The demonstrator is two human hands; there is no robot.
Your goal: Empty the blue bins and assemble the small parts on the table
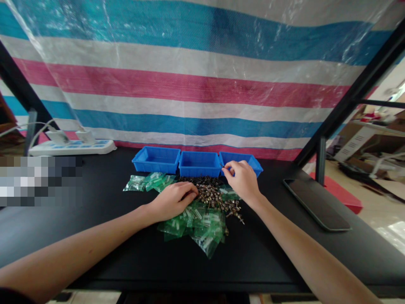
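A heap of small metal pieces [210, 192], perhaps screws, lies at the middle of the black table. My left hand [174, 198] rests at the heap's left edge, its fingers curled down; what they hold, if anything, is hidden. My right hand [242, 177] is raised at the front of the right blue bin [253, 162], thumb and forefinger pinched on a small dark piece too tiny to name. Green-tinted plastic bags [202, 226] with small clear pieces inside lie below the heap. Another green bag [229, 192] lies partly under my right hand.
A left blue bin [155, 162] and a middle blue bin [200, 164] complete the row. More small bags [152, 182] lie before them. A white power strip [74, 147] sits back left, a phone [316, 204] at right. Black frame posts and a striped sheet [190, 88] bound the table [120, 249].
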